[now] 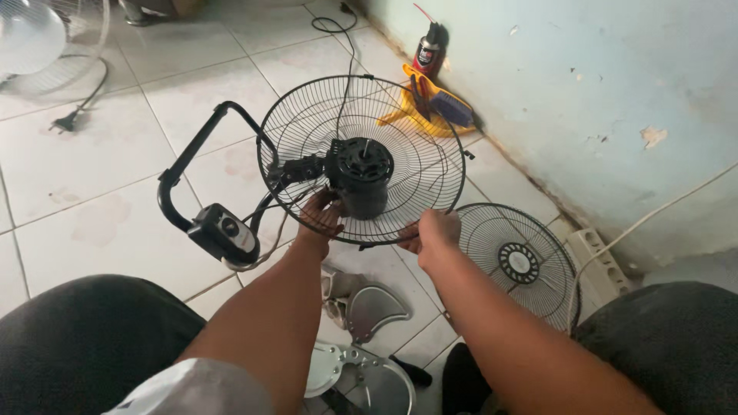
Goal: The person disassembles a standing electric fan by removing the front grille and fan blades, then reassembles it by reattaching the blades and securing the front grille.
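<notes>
Both hands grip the rear fan guard [400, 138]: left hand [321, 215] behind its motor [360, 175], right hand [437, 234] fingers closed on its lower rim.

The rear fan grille [407, 165], motor [361, 175] and bent stand [192, 165] are black. The blades [377, 307] are silver-grey, the dustpan [419, 104] yellow, the floor tiles [92, 200] white with pinkish stains.

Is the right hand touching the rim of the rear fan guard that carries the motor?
Touching. The head view shows the right hand with fingers closed over the lower rim of the rear fan guard.
</notes>
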